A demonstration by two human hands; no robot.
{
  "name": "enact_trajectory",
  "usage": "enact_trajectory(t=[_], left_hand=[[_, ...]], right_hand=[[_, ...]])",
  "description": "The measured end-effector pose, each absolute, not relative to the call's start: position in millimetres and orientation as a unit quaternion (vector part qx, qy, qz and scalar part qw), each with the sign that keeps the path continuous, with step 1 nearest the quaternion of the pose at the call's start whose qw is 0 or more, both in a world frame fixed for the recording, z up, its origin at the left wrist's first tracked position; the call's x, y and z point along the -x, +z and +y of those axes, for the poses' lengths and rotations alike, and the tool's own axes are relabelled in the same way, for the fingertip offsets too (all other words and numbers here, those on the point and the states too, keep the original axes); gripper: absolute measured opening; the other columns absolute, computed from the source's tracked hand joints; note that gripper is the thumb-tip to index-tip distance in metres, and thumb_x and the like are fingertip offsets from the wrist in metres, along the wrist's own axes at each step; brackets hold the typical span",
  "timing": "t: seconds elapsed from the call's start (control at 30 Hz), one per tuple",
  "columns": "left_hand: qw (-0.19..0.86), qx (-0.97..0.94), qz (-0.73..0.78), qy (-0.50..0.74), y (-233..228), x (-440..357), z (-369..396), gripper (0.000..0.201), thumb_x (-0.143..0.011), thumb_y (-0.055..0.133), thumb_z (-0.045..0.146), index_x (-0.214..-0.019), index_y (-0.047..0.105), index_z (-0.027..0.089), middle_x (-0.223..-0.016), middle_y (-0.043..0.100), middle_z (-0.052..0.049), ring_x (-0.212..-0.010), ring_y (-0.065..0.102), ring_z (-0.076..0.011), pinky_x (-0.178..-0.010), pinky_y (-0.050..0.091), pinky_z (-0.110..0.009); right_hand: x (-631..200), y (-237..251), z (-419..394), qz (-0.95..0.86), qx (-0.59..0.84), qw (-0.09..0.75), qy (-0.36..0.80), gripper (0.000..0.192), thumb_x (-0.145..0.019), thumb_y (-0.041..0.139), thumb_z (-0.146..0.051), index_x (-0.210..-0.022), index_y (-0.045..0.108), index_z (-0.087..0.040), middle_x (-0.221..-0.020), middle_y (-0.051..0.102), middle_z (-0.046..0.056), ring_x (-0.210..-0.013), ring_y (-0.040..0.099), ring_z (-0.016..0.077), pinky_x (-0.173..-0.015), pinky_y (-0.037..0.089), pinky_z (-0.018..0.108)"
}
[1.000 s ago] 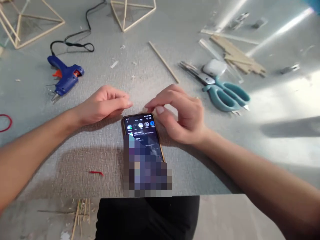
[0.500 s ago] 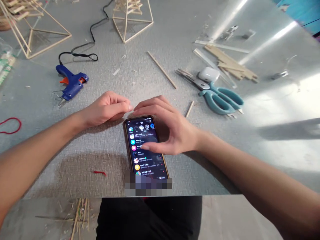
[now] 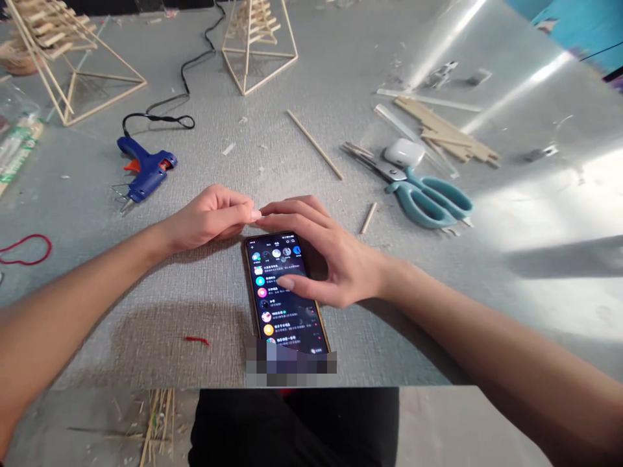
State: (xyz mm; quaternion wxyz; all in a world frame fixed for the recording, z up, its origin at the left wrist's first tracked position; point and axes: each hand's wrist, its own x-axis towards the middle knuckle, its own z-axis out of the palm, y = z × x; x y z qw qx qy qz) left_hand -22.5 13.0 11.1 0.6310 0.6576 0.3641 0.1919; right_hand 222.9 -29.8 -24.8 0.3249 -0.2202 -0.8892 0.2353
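Observation:
A phone (image 3: 282, 305) with a lit dark screen lies flat on the grey table (image 3: 195, 305) in front of me. My right hand (image 3: 331, 256) rests over its upper right part, thumb touching the screen, fingers spread above the top edge. My left hand (image 3: 207, 217) lies on the table just left of the phone's top, fingers loosely curled, holding nothing; its fingertips meet the right hand's fingertips.
Teal scissors (image 3: 428, 194) and a white earbud case (image 3: 403, 152) lie at the right, with flat wooden sticks (image 3: 448, 136) behind. A blue glue gun (image 3: 143, 170) lies at the left. Stick frames (image 3: 257, 45) stand at the back. Two loose sticks (image 3: 314, 144) lie nearby.
My right hand dropped from above the phone's top edge onto the screen, thumb now pressing it. The view tilted up slightly. The left hand stayed put.

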Motion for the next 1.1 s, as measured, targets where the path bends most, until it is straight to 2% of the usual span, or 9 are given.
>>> enact_trajectory(t=[0.13, 0.3, 0.4, 0.57, 0.7, 0.87, 1.0, 1.1], left_hand=[[0.630, -0.657, 0.366, 0.193, 12.8, 21.9, 12.1, 0.047, -0.090, 0.066, 0.033, -0.054, 0.038, 0.020, -0.048, 0.030, 0.007, -0.047, 0.024, -0.0056, -0.046, 0.017, -0.024], [0.628, -0.662, 0.366, 0.183, 11.8, 23.3, 13.0, 0.046, -0.092, 0.063, 0.033, -0.056, 0.037, 0.021, -0.049, 0.030, 0.007, -0.048, 0.025, -0.0061, -0.046, 0.017, -0.025], [0.629, -0.663, 0.365, 0.178, 11.2, 23.7, 13.8, 0.047, -0.092, 0.063, 0.034, -0.056, 0.037, 0.021, -0.049, 0.029, 0.007, -0.047, 0.024, -0.0061, -0.046, 0.017, -0.025], [0.632, -0.661, 0.363, 0.178, 11.4, 23.3, 14.0, 0.048, -0.092, 0.065, 0.034, -0.056, 0.036, 0.021, -0.049, 0.029, 0.008, -0.046, 0.024, -0.0052, -0.045, 0.017, -0.024], [0.634, -0.659, 0.363, 0.177, 11.5, 23.5, 13.5, 0.048, -0.094, 0.063, 0.034, -0.056, 0.036, 0.021, -0.049, 0.028, 0.008, -0.047, 0.023, -0.0054, -0.045, 0.017, -0.024], [0.617, -0.673, 0.368, 0.176, 12.9, 23.0, 13.0, 0.048, -0.092, 0.064, 0.034, -0.055, 0.036, 0.021, -0.050, 0.029, 0.007, -0.048, 0.024, -0.0060, -0.046, 0.018, -0.025], [0.582, -0.705, 0.367, 0.172, 15.5, 22.0, 13.2, 0.049, -0.087, 0.067, 0.030, -0.054, 0.033, 0.021, -0.052, 0.028, 0.007, -0.049, 0.023, -0.0057, -0.046, 0.017, -0.025], [0.570, -0.715, 0.368, 0.169, 16.2, 22.2, 13.8, 0.049, -0.087, 0.068, 0.029, -0.055, 0.031, 0.021, -0.053, 0.027, 0.008, -0.051, 0.022, -0.0058, -0.047, 0.016, -0.025]], right_hand=[[-222.7, -22.9, -28.5, -0.883, 0.217, 0.348, 0.229, 0.051, -0.099, 0.061, -0.044, -0.143, 0.054, -0.020, -0.137, 0.066, 0.015, -0.131, 0.059, 0.0313, -0.112, 0.048, 0.056], [-224.1, -22.7, -28.2, -0.869, 0.242, 0.364, 0.232, 0.044, -0.102, 0.057, -0.039, -0.141, 0.055, -0.021, -0.133, 0.068, 0.013, -0.126, 0.062, 0.0289, -0.109, 0.050, 0.053], [-224.9, -22.9, -28.5, -0.857, 0.259, 0.376, 0.238, 0.035, -0.105, 0.048, -0.031, -0.138, 0.057, -0.022, -0.129, 0.071, 0.011, -0.120, 0.064, 0.0277, -0.105, 0.052, 0.051], [-224.5, -23.8, -29.6, -0.825, 0.282, 0.425, 0.244, 0.036, -0.106, 0.036, -0.015, -0.128, 0.063, -0.022, -0.114, 0.075, 0.008, -0.104, 0.068, 0.0228, -0.094, 0.055, 0.043], [-224.2, -23.6, -30.4, -0.818, 0.296, 0.428, 0.245, 0.035, -0.105, 0.038, -0.015, -0.127, 0.065, -0.022, -0.109, 0.075, 0.007, -0.100, 0.069, 0.0217, -0.092, 0.055, 0.041], [-225.2, -25.1, -28.2, -0.829, 0.294, 0.400, 0.257, 0.029, -0.103, 0.048, -0.022, -0.128, 0.063, -0.021, -0.115, 0.073, 0.008, -0.107, 0.066, 0.0233, -0.097, 0.054, 0.043], [-225.0, -26.9, -26.1, -0.864, 0.266, 0.354, 0.241, 0.042, -0.095, 0.059, -0.028, -0.137, 0.057, -0.021, -0.128, 0.069, 0.011, -0.118, 0.061, 0.0283, -0.104, 0.051, 0.051], [-224.3, -26.9, -25.8, -0.873, 0.264, 0.337, 0.232, 0.046, -0.094, 0.059, -0.025, -0.139, 0.054, -0.021, -0.132, 0.067, 0.013, -0.122, 0.059, 0.0300, -0.108, 0.049, 0.054]])
